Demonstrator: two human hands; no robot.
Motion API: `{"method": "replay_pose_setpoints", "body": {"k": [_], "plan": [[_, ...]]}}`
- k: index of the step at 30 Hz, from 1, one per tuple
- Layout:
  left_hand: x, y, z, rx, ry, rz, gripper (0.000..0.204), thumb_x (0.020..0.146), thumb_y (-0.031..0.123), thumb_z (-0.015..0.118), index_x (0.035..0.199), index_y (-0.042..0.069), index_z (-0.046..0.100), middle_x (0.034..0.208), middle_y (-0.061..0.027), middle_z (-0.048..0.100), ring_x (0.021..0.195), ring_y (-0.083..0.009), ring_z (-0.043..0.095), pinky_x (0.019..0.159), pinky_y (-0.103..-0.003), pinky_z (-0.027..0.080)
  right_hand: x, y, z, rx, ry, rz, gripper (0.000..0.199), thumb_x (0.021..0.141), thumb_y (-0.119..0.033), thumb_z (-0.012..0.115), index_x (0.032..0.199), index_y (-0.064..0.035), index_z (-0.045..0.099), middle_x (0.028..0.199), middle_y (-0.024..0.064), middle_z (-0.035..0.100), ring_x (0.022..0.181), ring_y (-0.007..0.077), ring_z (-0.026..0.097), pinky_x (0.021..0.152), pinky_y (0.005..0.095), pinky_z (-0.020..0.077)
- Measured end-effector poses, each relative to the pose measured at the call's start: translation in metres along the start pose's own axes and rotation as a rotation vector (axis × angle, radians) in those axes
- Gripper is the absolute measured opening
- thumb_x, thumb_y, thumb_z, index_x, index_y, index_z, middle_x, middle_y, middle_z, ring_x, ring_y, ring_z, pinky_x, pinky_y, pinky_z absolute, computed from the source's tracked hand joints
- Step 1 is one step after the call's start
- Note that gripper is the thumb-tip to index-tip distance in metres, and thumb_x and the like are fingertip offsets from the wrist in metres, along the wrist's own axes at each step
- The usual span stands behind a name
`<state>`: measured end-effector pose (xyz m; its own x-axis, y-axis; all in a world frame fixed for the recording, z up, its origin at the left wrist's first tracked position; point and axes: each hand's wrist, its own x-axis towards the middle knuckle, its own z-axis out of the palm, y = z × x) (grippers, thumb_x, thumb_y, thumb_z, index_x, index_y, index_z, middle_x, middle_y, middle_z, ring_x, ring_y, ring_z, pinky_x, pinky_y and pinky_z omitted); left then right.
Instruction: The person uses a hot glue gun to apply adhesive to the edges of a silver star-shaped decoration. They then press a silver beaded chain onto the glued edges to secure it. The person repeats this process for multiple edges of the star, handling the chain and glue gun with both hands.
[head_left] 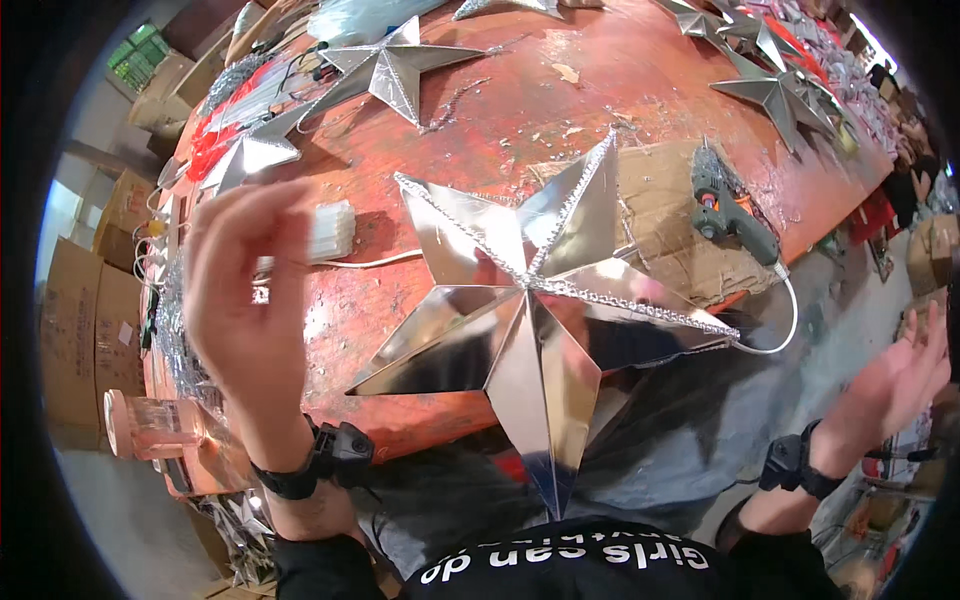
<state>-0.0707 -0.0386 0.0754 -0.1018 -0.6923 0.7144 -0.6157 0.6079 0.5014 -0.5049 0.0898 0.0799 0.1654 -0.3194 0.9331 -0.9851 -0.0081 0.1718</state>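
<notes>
A large mirror-silver five-pointed star (540, 370) lies at the table's near edge, its lowest point reaching over toward my body. Strings of small sparkling trim run along several of its upper ridges, meeting at the centre. My left hand (240, 290) is raised left of the star, apart from it; motion blurs its curled fingers, and I cannot make out anything held. Off to the right, beyond the table, my right hand (890, 385) has its fingers stretched out and holds nothing. A grey-green glue gun (725, 210) rests on a cardboard sheet (655, 205) behind the star's right side.
Whitish translucent sticks (333, 230) lie bundled near my left hand. More silver stars (390, 80) lie at the back left and others (780, 95) at the back right. A white cable (795, 310) loops from the glue gun. A clear pinkish cylinder (160, 425) stands at the left corner.
</notes>
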Motion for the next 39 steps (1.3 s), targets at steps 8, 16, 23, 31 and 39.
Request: {"method": "replay_pose_setpoints", "body": {"k": [8,16,23,31,39], "plan": [[-0.018,0.026,0.018,-0.108,-0.414,0.133,0.036,0.074,-0.006,0.066,0.109,0.003,0.066,0.085,-0.0094,0.057,0.071,-0.0203,0.060,0.060,-0.031,0.049,0.045,-0.148,0.030,0.502,-0.539,0.118,0.016,0.079,-0.018,0.061,0.090,-0.0133,0.072,0.140,0.0167,0.041,0.124,0.0267,0.040,0.094,0.0365,0.0308],[-0.023,0.024,0.023,-0.093,-0.412,0.216,0.047,0.066,0.015,0.079,0.111,0.008,0.067,0.081,-0.0048,0.054,0.069,-0.0190,0.054,0.060,-0.030,0.046,0.062,-0.188,0.056,0.534,-0.661,0.072,0.021,0.067,-0.009,0.068,0.084,-0.0183,0.076,0.146,0.0171,0.036,0.129,0.0281,0.036,0.093,0.0360,0.0311],[-0.024,0.024,0.024,-0.073,-0.411,0.228,0.046,0.066,0.012,0.079,0.111,0.006,0.067,0.081,-0.0048,0.054,0.069,-0.0191,0.055,0.059,-0.031,0.046,0.065,-0.191,0.058,0.536,-0.704,0.032,0.022,0.066,-0.006,0.069,0.082,-0.0198,0.076,0.149,0.0184,0.031,0.132,0.0289,0.034,0.092,0.0367,0.0324],[-0.024,0.022,0.028,-0.089,-0.406,0.282,0.047,0.066,0.008,0.078,0.111,0.002,0.067,0.080,-0.0054,0.054,0.068,-0.0197,0.056,0.058,-0.032,0.046,0.063,-0.196,0.055,0.475,-0.658,-0.014,0.026,0.065,-0.006,0.071,0.083,-0.0235,0.076,0.151,0.0197,0.026,0.133,0.0287,0.033,0.091,0.0355,0.0313],[-0.026,0.024,0.022,-0.077,-0.411,0.257,0.048,0.067,0.008,0.077,0.113,0.002,0.065,0.082,-0.0059,0.056,0.071,-0.0207,0.058,0.061,-0.032,0.048,0.063,-0.169,0.055,0.445,-0.515,0.058,0.038,0.087,-0.023,0.054,0.118,-0.0013,0.059,0.144,0.0228,0.034,0.130,0.0327,0.036,0.103,0.0436,0.0298]]}}
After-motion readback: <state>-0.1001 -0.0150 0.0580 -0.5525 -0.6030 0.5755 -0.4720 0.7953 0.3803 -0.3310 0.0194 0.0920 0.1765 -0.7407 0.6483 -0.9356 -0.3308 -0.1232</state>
